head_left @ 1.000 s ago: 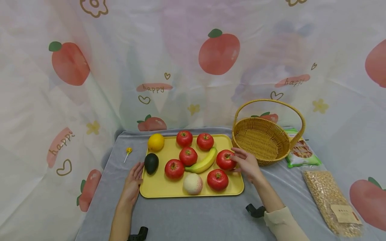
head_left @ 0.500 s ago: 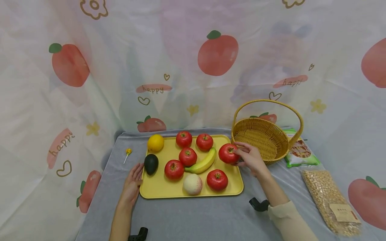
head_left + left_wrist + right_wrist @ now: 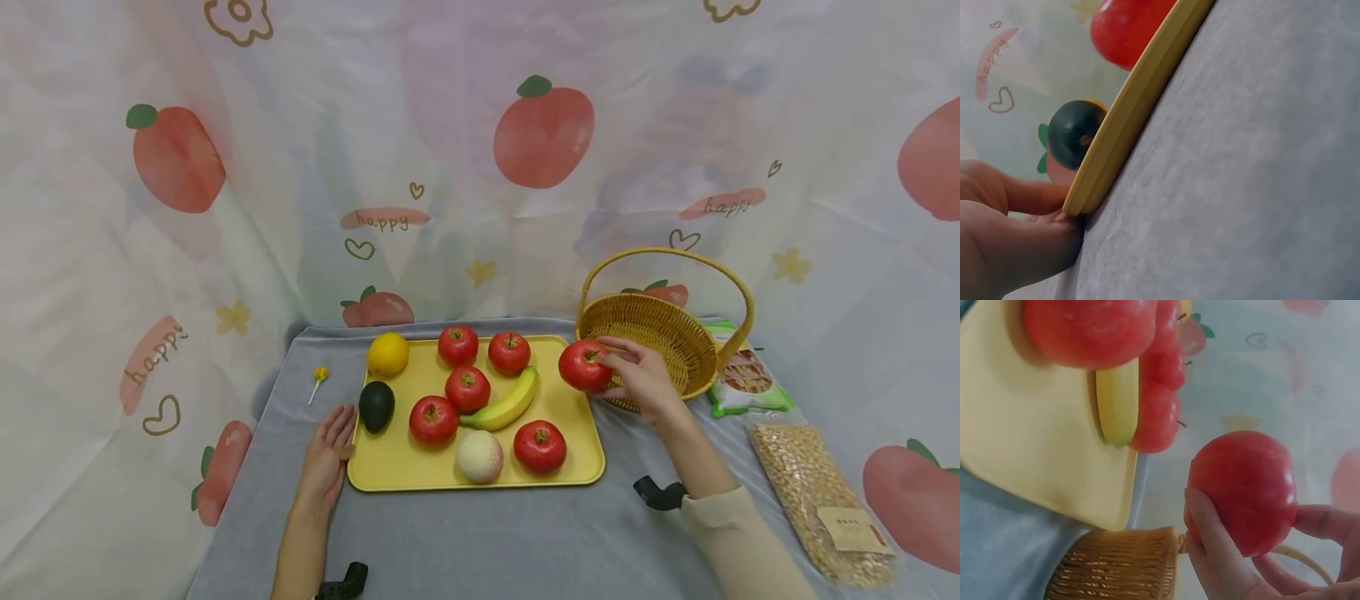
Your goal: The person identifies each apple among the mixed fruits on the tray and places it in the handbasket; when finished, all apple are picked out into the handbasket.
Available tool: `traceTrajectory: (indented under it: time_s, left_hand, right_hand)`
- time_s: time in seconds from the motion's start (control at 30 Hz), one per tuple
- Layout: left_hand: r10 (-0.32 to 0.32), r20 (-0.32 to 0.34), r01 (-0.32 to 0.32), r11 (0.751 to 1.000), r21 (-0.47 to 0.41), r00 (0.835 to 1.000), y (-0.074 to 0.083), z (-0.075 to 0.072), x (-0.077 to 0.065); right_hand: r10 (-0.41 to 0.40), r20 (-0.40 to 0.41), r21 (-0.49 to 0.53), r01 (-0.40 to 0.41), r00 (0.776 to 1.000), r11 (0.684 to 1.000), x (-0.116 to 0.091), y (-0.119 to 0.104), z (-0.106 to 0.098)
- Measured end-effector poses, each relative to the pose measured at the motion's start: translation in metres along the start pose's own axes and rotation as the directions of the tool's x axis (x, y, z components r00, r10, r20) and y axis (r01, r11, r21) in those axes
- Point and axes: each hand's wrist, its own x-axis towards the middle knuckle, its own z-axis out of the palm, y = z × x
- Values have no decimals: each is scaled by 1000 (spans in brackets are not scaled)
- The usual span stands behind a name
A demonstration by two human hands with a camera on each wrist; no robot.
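The right hand (image 3: 645, 379) grasps an apple (image 3: 582, 367), raised near the right edge of the tray (image 3: 408, 475); some fingertips hide behind it. The basket (image 3: 645, 321) is partly covered. The left hand (image 3: 326, 458), fingers extended, touches the tray's left edge. In the right wrist view, another apple (image 3: 1088, 331) hides the banana's (image 3: 1118, 403) far end.

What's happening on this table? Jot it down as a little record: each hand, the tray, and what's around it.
Right hand: holds an apple, lifted off the tray
Left hand: touches the tray's left edge
On tray: five more apples, banana, peach, avocado, yellow fruit
Left of tray: lollipop
Right of tray: basket with its handle up, green bag, clear bag
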Motion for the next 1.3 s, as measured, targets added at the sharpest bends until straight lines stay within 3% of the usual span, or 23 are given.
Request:
traceTrajectory:
  time_s: [0.13,0.33,0.8,1.3]
  left_hand:
    - [2,-60,-1,1000,7,998,-2,0,0]
    - [-1,-95,-4,999,-52,995,-2,0,-2]
    - [-6,-99,-2,997,-79,995,-1,4,0]
    - [-16,-98,7,996,-89,995,0,2,-2]
  right_hand:
    - [3,-2,6,-3,1000,1000,0,-3,-4]
    - [24,-3,45,-24,1000,999,3,-9,-10]
    - [33,-24,30,-32,999,999,10,-26,-24]
    - [111,-35,104,-106,993,989,38,-39,-38]
